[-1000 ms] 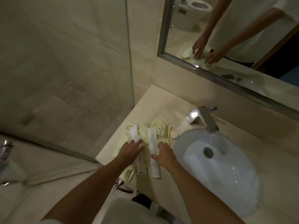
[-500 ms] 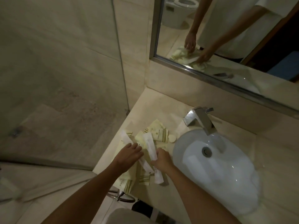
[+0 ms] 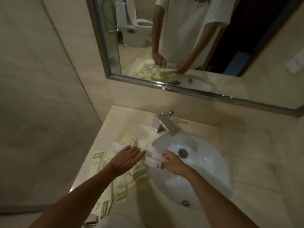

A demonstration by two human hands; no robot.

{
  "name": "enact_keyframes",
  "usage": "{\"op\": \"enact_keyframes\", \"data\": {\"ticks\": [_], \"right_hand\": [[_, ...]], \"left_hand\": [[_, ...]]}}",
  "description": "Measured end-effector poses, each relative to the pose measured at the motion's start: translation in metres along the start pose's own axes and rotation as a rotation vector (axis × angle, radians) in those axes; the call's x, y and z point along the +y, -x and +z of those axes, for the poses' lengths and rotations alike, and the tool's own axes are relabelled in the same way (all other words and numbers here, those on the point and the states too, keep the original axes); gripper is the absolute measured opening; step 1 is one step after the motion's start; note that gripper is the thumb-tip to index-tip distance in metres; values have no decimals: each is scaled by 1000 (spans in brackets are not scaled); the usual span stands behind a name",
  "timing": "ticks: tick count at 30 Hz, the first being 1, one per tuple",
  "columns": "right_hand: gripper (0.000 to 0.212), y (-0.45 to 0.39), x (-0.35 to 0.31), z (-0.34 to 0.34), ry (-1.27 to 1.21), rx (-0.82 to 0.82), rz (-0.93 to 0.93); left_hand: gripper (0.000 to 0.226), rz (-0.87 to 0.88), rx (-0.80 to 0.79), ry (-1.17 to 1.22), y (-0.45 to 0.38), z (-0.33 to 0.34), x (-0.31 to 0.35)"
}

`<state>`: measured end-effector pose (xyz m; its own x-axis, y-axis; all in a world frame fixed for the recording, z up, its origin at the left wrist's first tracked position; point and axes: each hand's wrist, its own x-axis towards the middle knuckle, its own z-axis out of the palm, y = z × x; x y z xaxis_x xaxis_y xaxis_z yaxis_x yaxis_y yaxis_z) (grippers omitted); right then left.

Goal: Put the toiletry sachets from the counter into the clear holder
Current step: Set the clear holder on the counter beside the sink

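Several pale yellow toiletry sachets lie scattered on the beige counter left of the sink. Two long white sachets are lifted above the counter at the sink's left rim. My right hand pinches their near ends. My left hand lies flat over them with fingers stretched out, touching their left side. No clear holder shows in this view.
A white oval sink fills the counter's middle, with a chrome tap behind it. A framed mirror hangs above and reflects a person and a toilet. A glass shower panel stands at the left.
Both white sachets have left the counter and moved right toward the sink rim, now held together in my right hand. The camera has tilted upward, showing more mirror.
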<state>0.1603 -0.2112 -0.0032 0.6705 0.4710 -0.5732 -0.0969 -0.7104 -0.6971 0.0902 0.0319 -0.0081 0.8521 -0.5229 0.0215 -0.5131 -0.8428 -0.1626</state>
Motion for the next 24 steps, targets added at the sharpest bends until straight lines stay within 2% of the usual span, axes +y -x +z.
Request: {"op": "enact_keyframes", "data": {"ticks": [7,11,16,19,22,24], "right_hand": [[24,63,77,-84,22,117,12],[34,101,130,-128,98,153,70],[30,136,195,-178,213,266,142],[37,149,228,-206,345,284,154],[39,157,258,-230,461,278,191],[39,158,276,-242,527,246,208]], "left_hand": [[43,77,21,-20,-87,-16,65],[57,98,-16,-32,-132,-23,106],[38,100,35,6,-189,-41,162],[24,116,14,-1,-214,-43,187],[36,111,-13,34,-232,-39,203],[36,103,-58,32,-241,-37,211]]}}
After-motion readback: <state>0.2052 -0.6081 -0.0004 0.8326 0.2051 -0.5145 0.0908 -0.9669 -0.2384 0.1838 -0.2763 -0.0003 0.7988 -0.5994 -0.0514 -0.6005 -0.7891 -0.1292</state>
